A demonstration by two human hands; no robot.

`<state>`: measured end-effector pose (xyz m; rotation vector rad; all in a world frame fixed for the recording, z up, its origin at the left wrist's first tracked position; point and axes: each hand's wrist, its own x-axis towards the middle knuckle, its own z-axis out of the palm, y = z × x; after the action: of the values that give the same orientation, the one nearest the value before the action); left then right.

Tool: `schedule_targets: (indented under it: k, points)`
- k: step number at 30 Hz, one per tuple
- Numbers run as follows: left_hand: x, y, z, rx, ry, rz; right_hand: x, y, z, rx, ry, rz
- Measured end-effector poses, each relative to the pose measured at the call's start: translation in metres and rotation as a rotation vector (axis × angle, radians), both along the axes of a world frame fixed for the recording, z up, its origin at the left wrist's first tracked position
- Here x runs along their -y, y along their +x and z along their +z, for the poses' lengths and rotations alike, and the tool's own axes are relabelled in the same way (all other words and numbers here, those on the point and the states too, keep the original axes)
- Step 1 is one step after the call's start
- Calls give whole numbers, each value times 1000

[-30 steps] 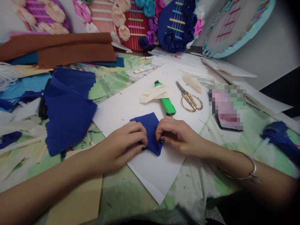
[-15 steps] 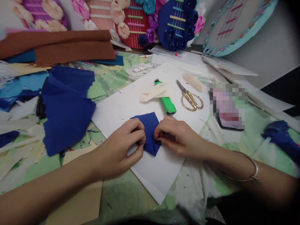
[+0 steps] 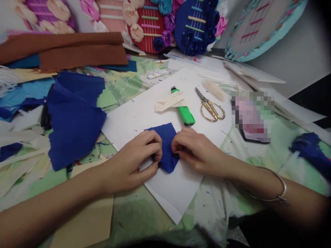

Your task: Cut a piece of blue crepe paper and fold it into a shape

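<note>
A small piece of dark blue crepe paper (image 3: 166,144) lies on a white sheet (image 3: 134,117) in the middle of the table. My left hand (image 3: 137,160) pinches its left edge with curled fingers. Its right edge is pinched by my right hand (image 3: 193,150), which wears a thin bangle at the wrist. The two hands sit close together, and the paper bunches between them. My fingers hide part of the paper.
A green lighter (image 3: 184,112), a cream paper strip (image 3: 169,101) and gold scissors (image 3: 210,108) lie beyond the hands. A large blue crepe sheet (image 3: 73,120) is at the left, brown felt (image 3: 64,51) behind it. Decorated boards with paper flowers (image 3: 168,24) stand at the back.
My hands have drawn closer together, gathering the blue paper so less of it shows between them. Nothing else on the table has moved.
</note>
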<state>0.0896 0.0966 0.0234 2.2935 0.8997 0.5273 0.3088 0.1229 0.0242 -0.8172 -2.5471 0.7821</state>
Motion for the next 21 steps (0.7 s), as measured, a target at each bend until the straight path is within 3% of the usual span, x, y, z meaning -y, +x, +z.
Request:
schedule_targets:
  k: [11, 21]
  points:
    - [0, 3, -4, -92, 63, 23, 1, 0, -1, 10, -25, -34]
    - [-1, 2, -6, -46, 87, 36, 3, 0, -4, -2, 30, -23]
